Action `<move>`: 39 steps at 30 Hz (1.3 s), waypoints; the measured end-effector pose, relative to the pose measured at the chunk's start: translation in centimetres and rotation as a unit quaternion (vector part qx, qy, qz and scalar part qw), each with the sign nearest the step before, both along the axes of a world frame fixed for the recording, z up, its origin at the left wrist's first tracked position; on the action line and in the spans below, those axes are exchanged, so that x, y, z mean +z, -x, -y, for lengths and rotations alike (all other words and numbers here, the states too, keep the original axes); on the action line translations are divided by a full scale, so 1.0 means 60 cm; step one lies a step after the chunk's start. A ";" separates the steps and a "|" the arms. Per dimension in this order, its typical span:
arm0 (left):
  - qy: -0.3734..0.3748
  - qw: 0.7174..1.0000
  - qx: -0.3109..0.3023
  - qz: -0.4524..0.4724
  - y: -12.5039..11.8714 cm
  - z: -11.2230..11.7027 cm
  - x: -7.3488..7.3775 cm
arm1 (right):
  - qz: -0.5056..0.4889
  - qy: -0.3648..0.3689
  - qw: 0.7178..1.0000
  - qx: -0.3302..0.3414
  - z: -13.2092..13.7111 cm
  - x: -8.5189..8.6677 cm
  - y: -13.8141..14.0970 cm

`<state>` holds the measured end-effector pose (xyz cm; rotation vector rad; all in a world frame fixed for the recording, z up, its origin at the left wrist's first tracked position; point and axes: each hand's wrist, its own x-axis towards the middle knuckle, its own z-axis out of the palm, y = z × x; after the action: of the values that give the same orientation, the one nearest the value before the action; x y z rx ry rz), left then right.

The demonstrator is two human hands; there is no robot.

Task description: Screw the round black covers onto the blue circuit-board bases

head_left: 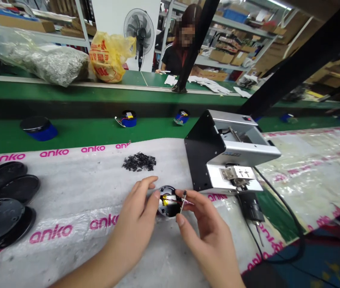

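Observation:
In front of me on the sheet-covered bench is a round black housing (164,211), open side up. Inside it sits a small battery with yellow tape (166,200), and thin red wires run from it towards the right. My left hand (138,218) curls at the housing's left edge, thumb and fingers against it. Between thumb and forefinger, my right hand (207,228) pinches a small thin circuit board (183,203), seen edge-on, at the housing's right side. A pile of small black plastic pieces (139,162) lies just beyond my left hand.
A silver and black bench machine (232,148) stands at right, its black cable (300,236) looping beside it. Round black covers (0,220) are stacked at left. Blue units (40,129) sit on the green conveyor (91,128). Across it is a person (174,58) near white pieces.

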<state>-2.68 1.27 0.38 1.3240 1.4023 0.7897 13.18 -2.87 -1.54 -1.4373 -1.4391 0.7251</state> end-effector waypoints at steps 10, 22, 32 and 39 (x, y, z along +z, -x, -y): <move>-0.116 0.985 -0.035 -0.120 -0.032 -0.005 -0.011 | 0.258 -0.099 0.952 0.131 -0.027 0.037 -0.032; 0.071 0.988 -0.045 0.126 0.003 -0.001 -0.010 | 0.284 -0.092 0.914 0.276 -0.057 0.055 -0.050; 0.110 0.966 -0.080 0.219 0.017 -0.004 -0.011 | 0.318 -0.105 0.876 0.348 -0.070 0.078 -0.049; 0.075 0.980 -0.078 0.170 0.012 0.001 -0.016 | 0.352 -0.085 0.884 0.295 -0.059 0.084 -0.045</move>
<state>-3.39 1.22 -0.59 1.1072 1.0526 0.7495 15.87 0.69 3.51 -1.1610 -2.5082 0.4095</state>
